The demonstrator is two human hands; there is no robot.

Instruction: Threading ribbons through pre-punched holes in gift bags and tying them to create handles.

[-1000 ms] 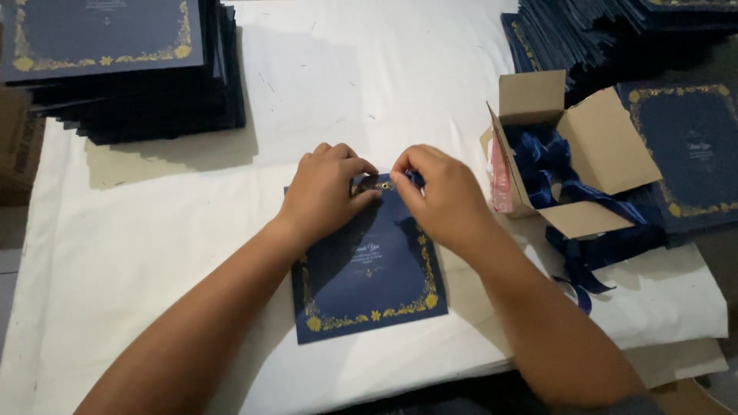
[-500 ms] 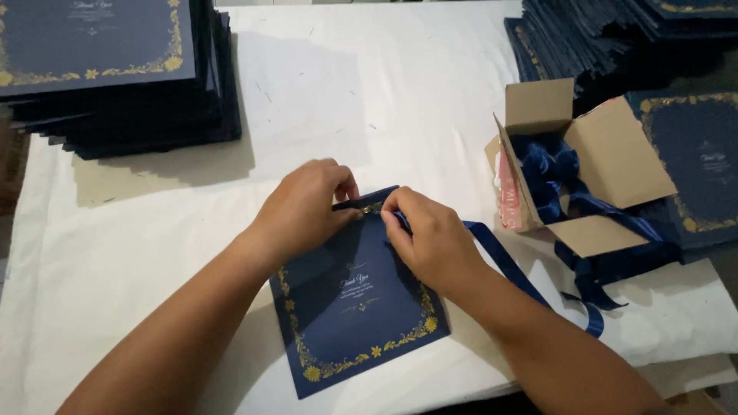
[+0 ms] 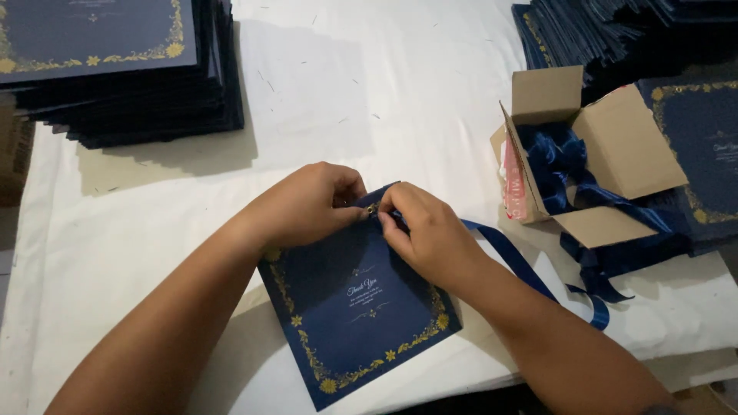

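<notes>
I am viewing a white-covered table (image 3: 400, 92) with a tall stack of navy cards (image 3: 115, 69) at far left and a second pile of navy cards (image 3: 615, 31) at far right, next to an open cardboard box (image 3: 615, 146) that is spilling dark blue ribbon. Nearer, at centre, a single navy card with a gold floral border (image 3: 361, 307) is lying flat, and compared with a second ago it is sitting tilted, its near corner swung toward the near edge of the table. A ribbon length (image 3: 515, 261) is now trailing from under the right wrist out toward the box, where a second ago none was showing on that side; I am judging that the ribbon is being drawn through at the card's far edge. Both hands are meeting at that far edge: the left hand (image 3: 307, 204) is curled, fingertips pinching the card's top edge, and the right hand (image 3: 430, 234) is closed in a pinch on the ribbon end beside a small gold eyelet (image 3: 372, 209). Threading is looking part-done, not tied.
</notes>
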